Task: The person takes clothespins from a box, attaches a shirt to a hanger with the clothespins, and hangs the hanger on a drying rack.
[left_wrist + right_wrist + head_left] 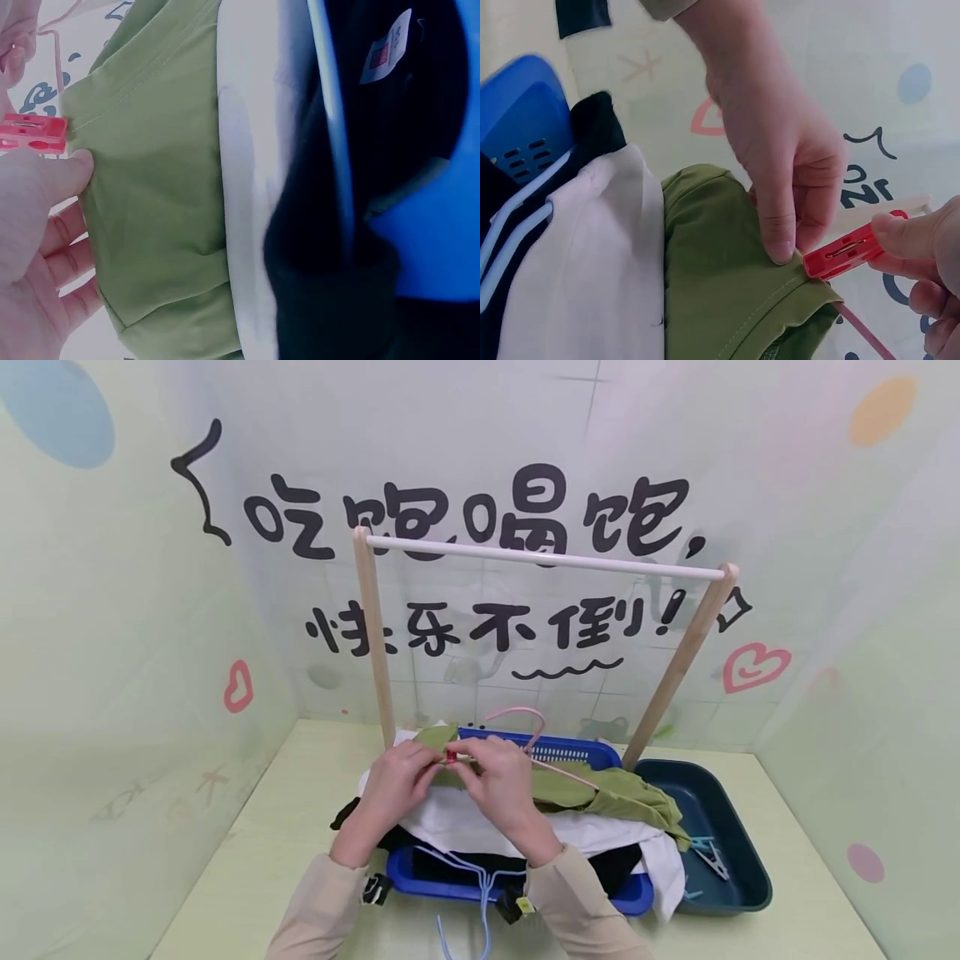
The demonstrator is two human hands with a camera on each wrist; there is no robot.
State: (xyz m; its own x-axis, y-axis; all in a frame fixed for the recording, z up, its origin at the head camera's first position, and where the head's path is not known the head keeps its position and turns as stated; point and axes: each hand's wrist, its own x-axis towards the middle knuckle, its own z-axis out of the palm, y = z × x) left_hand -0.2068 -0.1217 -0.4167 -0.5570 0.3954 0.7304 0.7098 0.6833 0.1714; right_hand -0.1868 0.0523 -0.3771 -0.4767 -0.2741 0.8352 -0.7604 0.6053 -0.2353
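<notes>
My left hand (393,783) pinches the edge of a green shirt (157,172) between thumb and fingers, near its neckline seam. In the right wrist view, my right hand (926,251) squeezes a red clothespin (847,251) by its handle end. The clothespin's tip lies right at the shirt's edge, beside the left thumb. A pink hanger (566,774) is inside the shirt, its hook pointing up. Below the green shirt lie a white garment (450,822) and black clothing (322,300) with blue hangers (483,877).
The clothes lie over a blue basket (637,893). Behind stands a wooden rack with a white bar (540,558). A dark green tray (757,860) at right holds a light blue clothespin (708,856). Black clips (377,888) sit at the table's front.
</notes>
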